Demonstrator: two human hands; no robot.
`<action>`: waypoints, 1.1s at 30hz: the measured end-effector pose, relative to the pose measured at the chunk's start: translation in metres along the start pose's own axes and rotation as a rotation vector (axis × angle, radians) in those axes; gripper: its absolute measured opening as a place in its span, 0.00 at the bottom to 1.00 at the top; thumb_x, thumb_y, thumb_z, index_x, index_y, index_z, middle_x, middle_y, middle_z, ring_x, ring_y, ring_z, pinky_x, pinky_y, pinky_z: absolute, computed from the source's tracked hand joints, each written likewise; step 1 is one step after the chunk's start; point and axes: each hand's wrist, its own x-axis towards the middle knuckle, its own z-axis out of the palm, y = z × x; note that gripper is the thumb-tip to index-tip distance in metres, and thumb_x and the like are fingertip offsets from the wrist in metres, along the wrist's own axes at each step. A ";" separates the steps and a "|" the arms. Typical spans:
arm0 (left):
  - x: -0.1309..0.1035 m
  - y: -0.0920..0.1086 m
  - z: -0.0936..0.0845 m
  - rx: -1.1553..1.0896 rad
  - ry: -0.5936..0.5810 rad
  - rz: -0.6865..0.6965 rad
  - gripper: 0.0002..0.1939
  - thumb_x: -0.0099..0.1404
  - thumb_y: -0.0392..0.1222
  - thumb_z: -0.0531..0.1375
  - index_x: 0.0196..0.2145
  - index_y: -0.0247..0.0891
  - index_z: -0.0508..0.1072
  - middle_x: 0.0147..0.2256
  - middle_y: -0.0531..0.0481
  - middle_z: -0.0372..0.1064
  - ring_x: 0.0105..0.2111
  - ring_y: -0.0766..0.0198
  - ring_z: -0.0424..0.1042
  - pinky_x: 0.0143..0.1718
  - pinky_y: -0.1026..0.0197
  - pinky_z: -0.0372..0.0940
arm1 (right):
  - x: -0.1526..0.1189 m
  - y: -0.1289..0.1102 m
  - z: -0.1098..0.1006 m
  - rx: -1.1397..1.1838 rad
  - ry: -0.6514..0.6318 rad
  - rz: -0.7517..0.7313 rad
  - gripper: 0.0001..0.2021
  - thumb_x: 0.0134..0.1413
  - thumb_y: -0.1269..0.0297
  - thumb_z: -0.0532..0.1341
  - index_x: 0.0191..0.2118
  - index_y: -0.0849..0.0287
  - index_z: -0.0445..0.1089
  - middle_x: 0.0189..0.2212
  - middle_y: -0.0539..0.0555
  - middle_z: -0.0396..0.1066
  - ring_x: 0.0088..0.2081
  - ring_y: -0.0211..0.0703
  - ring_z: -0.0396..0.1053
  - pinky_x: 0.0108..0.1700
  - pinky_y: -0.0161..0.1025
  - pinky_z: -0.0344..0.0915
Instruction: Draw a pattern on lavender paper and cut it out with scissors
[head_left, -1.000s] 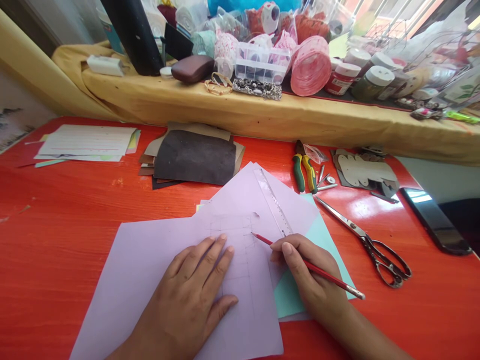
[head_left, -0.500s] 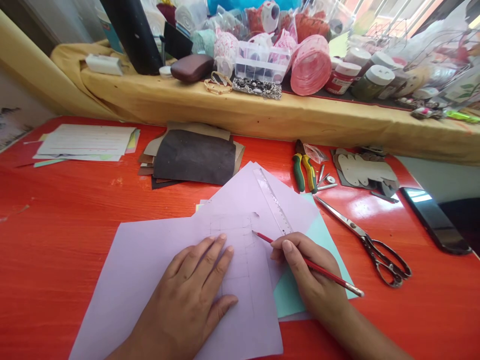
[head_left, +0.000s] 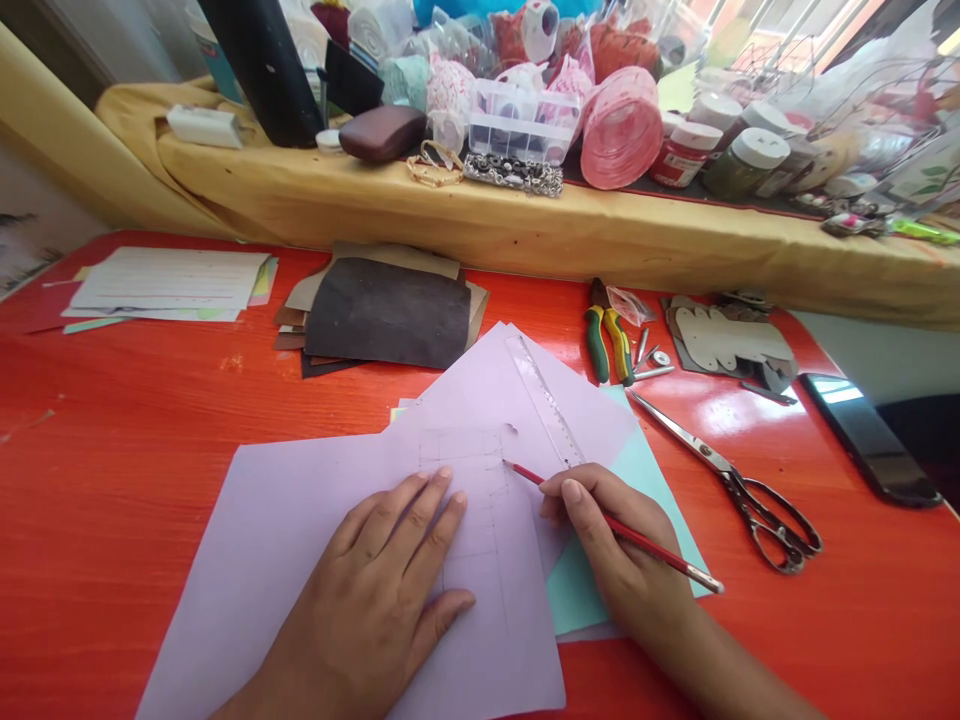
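A sheet of lilac paper with faint pencil lines lies on the red table. My left hand rests flat on it, fingers stretched out and covering part of the lines. In my right hand is a red pencil, its tip at the drawn lines near the sheet's upper right. A clear ruler lies on more lilac paper beyond that hand, its lower end hidden behind the fingers. Turquoise paper shows beneath, partly covered by the right hand.
Right of the papers lie scissors, pliers, small metal parts and a phone. Leather pieces and a paper stack sit toward the back. A cloth-covered ledge behind holds jars and boxes.
The view has shifted very slightly. Both hands and the pencil stay almost exactly where they were, with the pencil tip still at the drawn lines.
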 end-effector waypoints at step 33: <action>-0.001 0.000 0.002 0.002 0.022 -0.005 0.26 0.87 0.52 0.48 0.64 0.34 0.78 0.65 0.40 0.77 0.63 0.47 0.74 0.64 0.45 0.60 | 0.001 0.004 0.002 -0.009 -0.041 -0.012 0.14 0.79 0.60 0.59 0.41 0.51 0.80 0.32 0.49 0.82 0.33 0.42 0.79 0.36 0.35 0.72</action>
